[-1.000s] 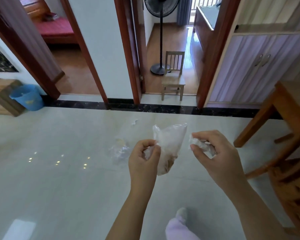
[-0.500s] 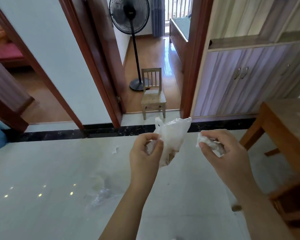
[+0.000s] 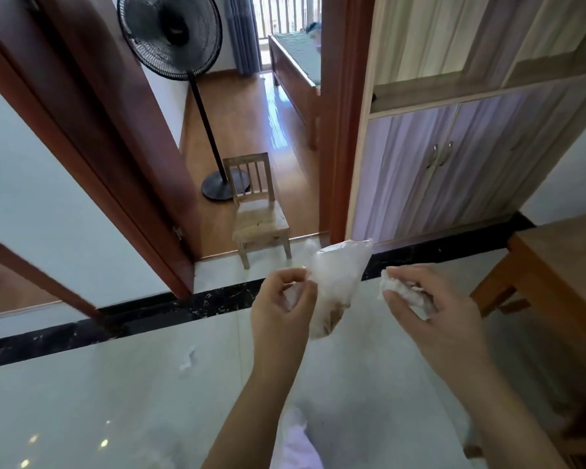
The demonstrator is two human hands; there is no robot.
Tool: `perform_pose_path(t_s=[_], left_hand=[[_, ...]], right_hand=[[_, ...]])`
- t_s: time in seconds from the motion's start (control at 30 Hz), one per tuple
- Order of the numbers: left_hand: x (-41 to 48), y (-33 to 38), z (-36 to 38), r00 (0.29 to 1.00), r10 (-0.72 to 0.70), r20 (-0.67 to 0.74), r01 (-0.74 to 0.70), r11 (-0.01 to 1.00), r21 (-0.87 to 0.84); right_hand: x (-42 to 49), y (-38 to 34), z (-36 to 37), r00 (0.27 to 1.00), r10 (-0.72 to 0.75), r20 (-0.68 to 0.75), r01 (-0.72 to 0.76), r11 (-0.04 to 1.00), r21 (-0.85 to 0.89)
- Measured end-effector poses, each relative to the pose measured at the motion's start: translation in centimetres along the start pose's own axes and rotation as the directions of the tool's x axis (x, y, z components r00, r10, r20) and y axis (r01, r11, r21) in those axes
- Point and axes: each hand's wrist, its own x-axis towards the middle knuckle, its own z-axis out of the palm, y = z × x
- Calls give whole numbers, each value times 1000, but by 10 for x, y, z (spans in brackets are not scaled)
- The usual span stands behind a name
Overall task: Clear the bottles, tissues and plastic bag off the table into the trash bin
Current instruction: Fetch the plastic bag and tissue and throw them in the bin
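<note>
A cabinet [image 3: 454, 170] occupies the upper right of the frame, a standing fan [image 3: 170, 32] the upper left of centre, a wooden table [image 3: 562, 258] the right edge, and a small wooden chair [image 3: 259, 218] stands at centre. Just below centre, the left hand [image 3: 281, 309] pinches the edge of a clear plastic bag [image 3: 335, 279] between thumb and fingertips, so that the bag hangs in the air above the floor [image 3: 82, 401]. To the right, apart from the bag, the right hand [image 3: 433, 319] curls its fingers round a crumpled white tissue [image 3: 403, 294].
</note>
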Motion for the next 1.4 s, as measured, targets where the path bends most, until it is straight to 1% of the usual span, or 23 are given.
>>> perform_pose_path(t_s=[0.1,0.2,0.3,0.47,0.63,0.8,0.87,0.97,1.1,1.23,1.4], left_hand=[[66,8,10,999,10,40,-9,1000,-28],[121,16,23,992,57,112,-51,997,-50],[164,15,41,984,70,165,-63,997,-47],[216,4,82,970,55,237,-45,998,-44],[264,3,142,953,61,297,-45,997,-61],[309,21,232,923,111,369,-98,994,-55],[325,34,272,897,131,422,-109,991,-74],[345,54,330,839,146,524,-121,989,-83],[363,68,394,794,164,585,-115,986,-121],[376,66,450,738,137,661,-64,989,-133],[403,64,526,647,134,751,-30,988,-150]], right_hand=[[58,-2,20,999,-4,-55,3,1000,-22],[103,0,33,992,-38,-124,31,998,-55],[137,10,42,989,2,-147,-15,996,-83],[186,37,47,979,82,-187,-95,994,-62],[240,80,35,966,103,-239,-119,991,-54],[301,131,-7,937,100,-335,-126,990,-57],[326,147,-31,923,99,-372,-135,988,-73],[357,171,-70,900,70,-431,-139,981,-132],[387,203,-108,851,75,-520,-206,958,-199],[405,236,-129,814,132,-566,-272,947,-169],[439,279,-155,740,219,-636,-383,915,-129]])
